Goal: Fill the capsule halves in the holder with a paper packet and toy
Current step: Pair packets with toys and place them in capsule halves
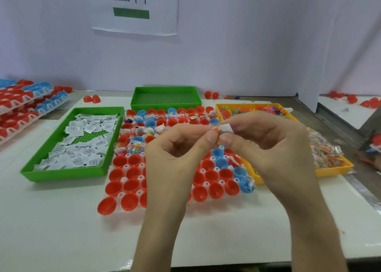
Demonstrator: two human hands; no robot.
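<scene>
Just above the holder [121,195] I see a white paper packet [225,127] pressed against a small colourful toy [218,132]. The left hand [179,154] has its grip clamped on the toy, and the right hand [268,146] has its grip on the packet. Both wrists block the holder's middle cups. Glossy, rounded red and blue capsule halves [134,160] surround them. A green tray [61,173] of crinkled packets lies left and a yellow tray [329,170] of clear bags lies right, on the white worktop [61,220].

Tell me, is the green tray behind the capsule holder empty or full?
Empty: the far green tray shows only its bare perforated floor, with nothing lying in it.
</scene>
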